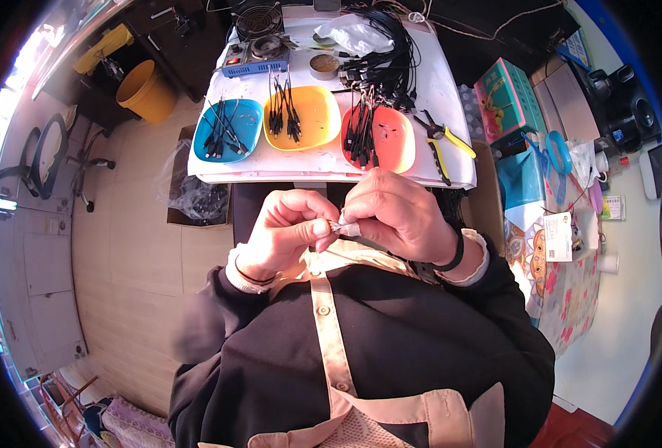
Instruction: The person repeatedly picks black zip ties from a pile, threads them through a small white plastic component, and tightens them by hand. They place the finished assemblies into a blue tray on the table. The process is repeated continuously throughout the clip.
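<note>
Both hands meet in front of my chest, just off the table's near edge. My left hand (286, 228) pinches the ends of some thin wires (335, 226) between thumb and fingers. Against them, my right hand (398, 213) holds a small whitish strip (350, 231), its thumb and fingers pressed together; its material is unclear. Beyond the hands stand a blue tray (250, 128), a yellow tray (317, 119) and a red tray (400, 145), each with short black cables inside. Wire strippers with yellow handles (441, 138) lie right of the red tray.
At the back of the white table (301, 168) are a blue heating unit (256, 67), a round tin (324, 67) and a heap of black cables (391, 63). An open cardboard box (178, 209) stands on the floor at left. A green carton (509, 101) is at right.
</note>
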Demonstrator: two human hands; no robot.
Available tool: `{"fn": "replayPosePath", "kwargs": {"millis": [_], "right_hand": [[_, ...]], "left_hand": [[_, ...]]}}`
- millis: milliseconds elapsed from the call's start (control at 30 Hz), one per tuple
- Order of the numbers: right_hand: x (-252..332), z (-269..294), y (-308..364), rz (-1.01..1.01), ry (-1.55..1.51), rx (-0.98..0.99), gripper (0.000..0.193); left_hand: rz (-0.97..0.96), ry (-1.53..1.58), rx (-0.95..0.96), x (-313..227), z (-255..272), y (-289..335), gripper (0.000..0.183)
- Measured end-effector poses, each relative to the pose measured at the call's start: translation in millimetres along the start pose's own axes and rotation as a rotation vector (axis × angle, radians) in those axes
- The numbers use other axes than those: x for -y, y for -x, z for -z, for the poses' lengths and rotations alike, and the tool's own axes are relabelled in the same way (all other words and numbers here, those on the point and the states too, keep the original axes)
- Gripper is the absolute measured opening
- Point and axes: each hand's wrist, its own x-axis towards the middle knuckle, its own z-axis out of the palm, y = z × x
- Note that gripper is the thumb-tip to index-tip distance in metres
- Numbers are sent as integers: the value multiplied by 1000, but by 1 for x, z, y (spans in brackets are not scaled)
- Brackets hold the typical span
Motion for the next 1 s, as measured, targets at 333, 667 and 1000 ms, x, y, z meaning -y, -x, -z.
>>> {"fn": "replayPosePath", "kwargs": {"millis": [333,667,1000], "right_hand": [[-4,-2,16,-836,-1023,50,19],[17,-1,13,4,332,-33,19],[4,4,9,-649,-724,-36,15]], "left_hand": [[-368,-1003,31,-7,3,-2,9],[-137,-324,-104,7,-11,7,8],[-119,-295,-108,3,-6,2,9]]}}
